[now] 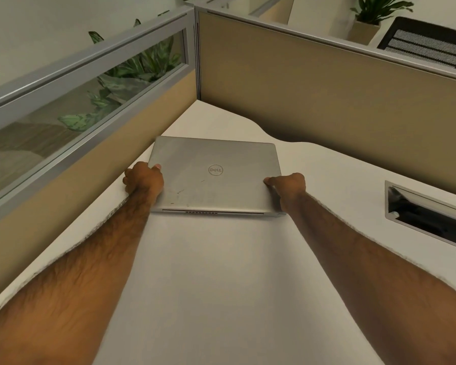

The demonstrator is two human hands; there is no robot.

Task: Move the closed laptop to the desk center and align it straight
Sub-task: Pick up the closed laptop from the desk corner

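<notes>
The laptop (213, 175) lies shut and flat on the counter (221, 272), far back toward the 11 o'clock corner, so the move to the center is not done. The left hand (144, 180) pinches its 9 o'clock edge, the right hand (287, 185) its 3 o'clock edge; it seems not yet lifted.

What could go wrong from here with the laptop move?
1. The left hand is squeezed between the laptop and the partition; knuckles could scrape it, or the grip could slip.
2. Both hands, the right hand included, hold only the side edges; an uneven pull could skew the laptop.
3. The cable cutout lies open on the right; drifting too far that way could catch a corner.
</notes>
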